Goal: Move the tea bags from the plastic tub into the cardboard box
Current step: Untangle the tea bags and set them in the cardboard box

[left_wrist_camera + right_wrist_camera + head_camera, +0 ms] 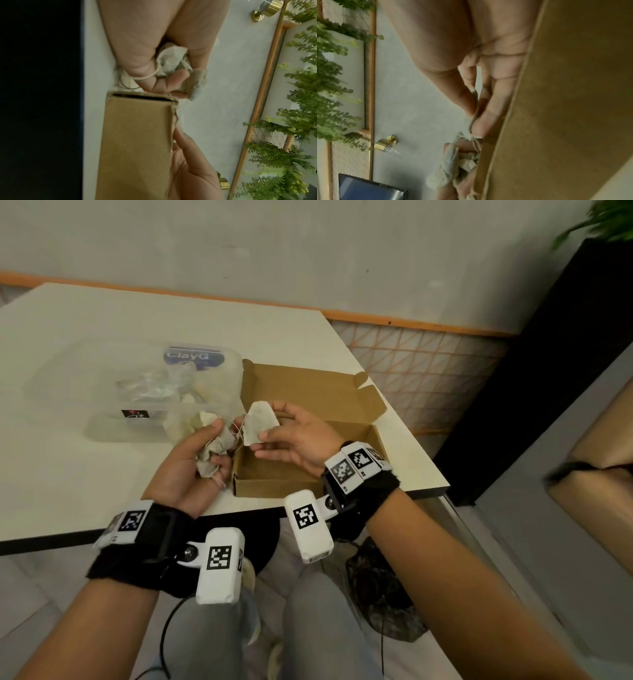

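Observation:
A clear plastic tub [144, 405] with several tea bags [191, 414] in it sits on the white table, left of an open cardboard box [301, 460]. My left hand [202, 460] grips a crumpled bunch of tea bags [214, 450] beside the box's left wall; the bunch [171, 60] fills the curled fingers in the left wrist view. My right hand [291, 436] pinches one flat tea bag [258, 422] between thumb and fingers above the box's left end. Thin strings run between that bag and the bunch. The box wall [565, 108] fills the right wrist view beside my fingers [488, 108].
The tub's lid [193, 357], with a blue label, stands behind the tub. The box's flap [308, 388] lies open toward the wall. The table's near edge [51, 539] and right corner [442, 487] are close to the box. A dark cabinet [548, 371] stands at right.

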Action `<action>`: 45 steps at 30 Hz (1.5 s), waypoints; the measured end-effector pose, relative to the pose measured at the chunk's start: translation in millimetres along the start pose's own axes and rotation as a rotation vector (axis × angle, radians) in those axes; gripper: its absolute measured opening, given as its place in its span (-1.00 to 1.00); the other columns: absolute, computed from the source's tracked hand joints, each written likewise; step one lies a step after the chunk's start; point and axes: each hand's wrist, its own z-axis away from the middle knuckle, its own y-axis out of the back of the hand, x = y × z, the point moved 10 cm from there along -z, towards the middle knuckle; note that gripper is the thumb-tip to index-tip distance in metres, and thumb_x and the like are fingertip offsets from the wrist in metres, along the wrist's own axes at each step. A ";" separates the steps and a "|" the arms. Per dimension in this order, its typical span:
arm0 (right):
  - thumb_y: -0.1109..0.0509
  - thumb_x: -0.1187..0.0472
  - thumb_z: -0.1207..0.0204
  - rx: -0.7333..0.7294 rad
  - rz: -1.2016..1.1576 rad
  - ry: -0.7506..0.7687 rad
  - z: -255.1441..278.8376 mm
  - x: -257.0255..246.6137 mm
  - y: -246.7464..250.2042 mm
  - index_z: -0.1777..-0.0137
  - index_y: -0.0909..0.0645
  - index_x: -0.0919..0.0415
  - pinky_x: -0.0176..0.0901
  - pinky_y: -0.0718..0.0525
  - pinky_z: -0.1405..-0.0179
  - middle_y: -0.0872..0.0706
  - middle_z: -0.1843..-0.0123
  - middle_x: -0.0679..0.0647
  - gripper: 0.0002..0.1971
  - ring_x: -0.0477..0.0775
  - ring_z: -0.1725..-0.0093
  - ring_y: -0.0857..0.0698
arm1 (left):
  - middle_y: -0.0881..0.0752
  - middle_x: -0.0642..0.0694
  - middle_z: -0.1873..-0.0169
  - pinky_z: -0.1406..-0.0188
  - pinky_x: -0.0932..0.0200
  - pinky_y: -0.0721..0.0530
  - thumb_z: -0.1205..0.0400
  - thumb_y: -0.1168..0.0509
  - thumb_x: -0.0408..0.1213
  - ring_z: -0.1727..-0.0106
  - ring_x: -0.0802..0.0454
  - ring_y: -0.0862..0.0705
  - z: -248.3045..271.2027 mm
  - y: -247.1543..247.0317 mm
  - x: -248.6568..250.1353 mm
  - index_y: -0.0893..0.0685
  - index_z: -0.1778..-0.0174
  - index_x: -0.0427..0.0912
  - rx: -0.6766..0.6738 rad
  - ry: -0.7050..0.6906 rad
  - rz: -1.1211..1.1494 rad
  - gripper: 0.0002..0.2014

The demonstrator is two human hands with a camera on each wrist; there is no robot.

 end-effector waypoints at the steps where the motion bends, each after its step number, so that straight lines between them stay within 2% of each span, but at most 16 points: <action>1: -0.19 0.66 -0.50 -0.026 0.012 -0.007 1.2 1.1 -3.8 -0.41 -0.37 0.31 -0.19 -0.77 0.30 -0.64 0.05 0.18 -0.50 0.00 0.39 -0.77 | -0.75 -0.09 0.09 0.62 0.57 -0.45 -0.63 -0.23 -0.30 0.28 0.23 -0.64 0.3 0.7 1.0 -0.63 -0.04 -0.22 -0.001 -0.008 0.003 -0.86; 4: -0.15 0.71 -0.47 -0.069 0.042 0.010 2.8 -0.4 -9.3 -0.29 -0.48 0.31 -0.14 -0.77 0.22 -0.63 0.00 0.16 -0.54 0.08 0.24 -0.75 | -0.68 -0.09 0.05 0.60 0.55 -0.48 -0.43 -0.47 -0.29 0.30 0.23 -0.61 -0.1 1.6 3.1 -0.59 -0.12 -0.22 -0.023 -0.022 0.023 -0.64; 7: -0.16 0.70 -0.47 -0.031 0.019 0.050 1.1 -3.3 -2.6 0.05 -0.54 0.25 -0.14 -0.77 0.21 -0.61 0.03 0.16 -0.65 0.12 0.12 -0.68 | -0.72 -0.06 0.13 0.62 0.56 -0.45 -0.59 -0.29 -0.32 0.35 0.25 -0.65 1.1 0.1 2.9 -0.61 -0.08 -0.22 -0.028 -0.024 0.022 -0.83; 10: -0.24 0.62 -0.49 0.044 0.091 0.082 -2.6 -3.7 6.2 0.14 -0.51 0.19 -0.26 -0.74 0.37 -0.64 0.15 0.14 -0.71 -0.03 0.33 -0.72 | -0.75 -0.09 0.10 0.63 0.56 -0.44 -0.68 -0.16 -0.33 0.36 0.25 -0.65 3.8 -5.9 1.6 -0.63 -0.08 -0.26 -0.056 -0.028 -0.007 -0.83; 12: -0.31 0.56 -0.47 0.080 0.230 0.128 -4.4 -6.3 8.4 0.19 -0.51 0.14 -0.40 -0.55 0.60 -0.64 0.25 0.11 -0.72 -0.13 0.46 -0.64 | -0.73 -0.09 0.11 0.62 0.55 -0.44 -0.63 -0.23 -0.33 0.38 0.25 -0.62 4.8 -5.1 2.5 -0.64 -0.05 -0.26 -0.048 -0.045 -0.044 -0.85; 15: -0.32 0.56 -0.47 0.058 0.270 0.146 -5.5 -5.7 5.2 0.18 -0.50 0.14 -0.40 -0.45 0.62 -0.64 0.28 0.12 -0.73 -0.12 0.45 -0.60 | -0.66 -0.11 0.15 0.62 0.51 -0.45 -0.31 -0.57 -0.21 0.44 0.24 -0.55 4.6 -2.1 6.1 -0.62 -0.09 -0.29 -0.052 -0.095 -0.148 -0.52; 18: -0.28 0.55 -0.50 -0.037 0.222 0.111 -1.7 -3.9 -6.4 0.11 -0.51 0.15 -0.35 -0.55 0.53 -0.66 0.24 0.10 -0.74 -0.10 0.40 -0.67 | -0.68 -0.06 0.31 0.60 0.49 -0.44 -0.18 -0.65 -0.14 0.56 0.24 -0.51 4.7 -5.2 7.3 -0.60 -0.17 -0.35 -0.076 -0.115 -0.194 -0.31; 22: -0.34 0.39 -0.53 -0.053 0.266 0.114 0.3 -5.1 -11.7 0.08 -0.56 0.09 -0.31 -0.46 0.45 -0.66 0.25 0.05 -0.84 -0.08 0.36 -0.62 | -0.69 -0.08 0.29 0.44 0.42 -0.45 -0.35 -0.56 -0.15 0.49 0.23 -0.52 4.5 -4.8 5.5 -0.56 -0.34 -0.42 -0.077 -0.101 -0.177 -0.31; 26: -0.37 0.29 -0.54 0.052 0.315 0.163 -3.2 -8.1 3.5 0.09 -0.65 0.06 -0.34 -0.48 0.45 -0.72 0.29 -0.03 -0.90 -0.15 0.37 -0.63 | -0.72 -0.05 0.26 0.58 0.52 -0.47 -0.57 -0.32 -0.29 0.45 0.24 -0.59 2.2 1.6 5.4 -0.67 -0.06 -0.27 -0.013 -0.065 -0.086 -0.81; 29: -0.39 0.22 -0.53 0.103 0.340 0.180 -4.3 -10.4 10.0 0.10 -0.71 0.03 -0.29 -0.56 0.22 -0.73 0.19 -0.03 -0.91 -0.13 0.22 -0.63 | -0.75 -0.06 0.19 0.62 0.52 -0.45 -0.57 -0.26 -0.31 0.38 0.23 -0.66 4.5 2.7 5.8 -0.67 0.10 -0.20 0.010 -0.040 0.044 -0.91; 31: -0.40 0.22 -0.52 0.186 0.306 0.185 -4.7 -11.8 19.9 0.03 -0.73 0.15 -0.33 -0.59 0.17 -0.73 0.17 -0.02 -0.90 -0.16 0.22 -0.65 | -0.76 -0.10 0.06 0.62 0.51 -0.45 -0.51 -0.31 -0.31 0.35 0.23 -0.64 5.9 3.5 6.5 -0.64 0.20 -0.17 0.006 -0.033 0.096 -0.97; 33: -0.42 0.17 -0.51 0.325 0.307 0.171 -4.6 -11.4 37.1 -0.04 -0.73 0.18 -0.33 -0.53 0.38 -0.74 0.12 0.05 -0.84 -0.09 0.22 -0.64 | -0.75 -0.15 -0.05 0.63 0.47 -0.46 -0.39 -0.46 -0.35 0.34 0.21 -0.64 6.0 5.8 8.6 -0.67 0.32 -0.17 -0.016 -0.044 0.164 -0.91; 36: -0.43 0.11 -0.49 0.447 0.225 0.120 -4.5 -5.1 56.7 0.00 -0.71 0.08 -0.24 -0.48 0.44 -0.75 0.05 0.13 -0.87 0.10 0.16 -0.60 | -0.76 -0.16 -0.06 0.64 0.44 -0.49 -0.14 -0.65 -0.41 0.28 0.16 -0.71 8.1 3.1 13.4 -0.72 0.26 -0.22 -0.101 -0.064 0.277 -0.67; 39: -0.39 0.20 -0.53 0.492 0.138 0.112 -3.0 -5.8 62.8 0.08 -0.69 0.07 -0.23 -0.54 0.42 -0.73 0.06 0.17 -0.95 0.09 0.23 -0.64 | -0.76 -0.12 -0.05 0.63 0.45 -0.49 -0.15 -0.65 -0.41 0.26 0.18 -0.73 12.0 -3.4 16.5 -0.78 0.24 -0.23 -0.156 -0.079 0.301 -0.70; 42: -0.30 0.33 -0.59 0.515 -0.018 0.161 0.9 -10.2 66.9 0.15 -0.59 0.11 -0.26 -0.66 0.40 -0.69 -0.02 0.19 -0.86 0.05 0.18 -0.70 | -0.75 -0.06 -0.05 0.64 0.45 -0.50 -0.20 -0.64 -0.40 0.25 0.21 -0.73 14.3 -7.5 17.7 -0.81 0.16 -0.26 -0.192 -0.076 0.309 -0.69; 45: -0.21 0.40 -0.62 0.483 -0.135 0.221 6.5 -19.1 63.5 0.12 -0.54 0.16 -0.27 -0.74 0.30 -0.67 0.17 0.12 -0.83 0.01 0.24 -0.71 | -0.75 -0.09 -0.03 0.66 0.42 -0.51 -0.26 -0.60 -0.44 0.23 0.17 -0.75 13.6 -13.5 22.6 -0.73 0.02 -0.31 -0.208 -0.058 0.370 -0.63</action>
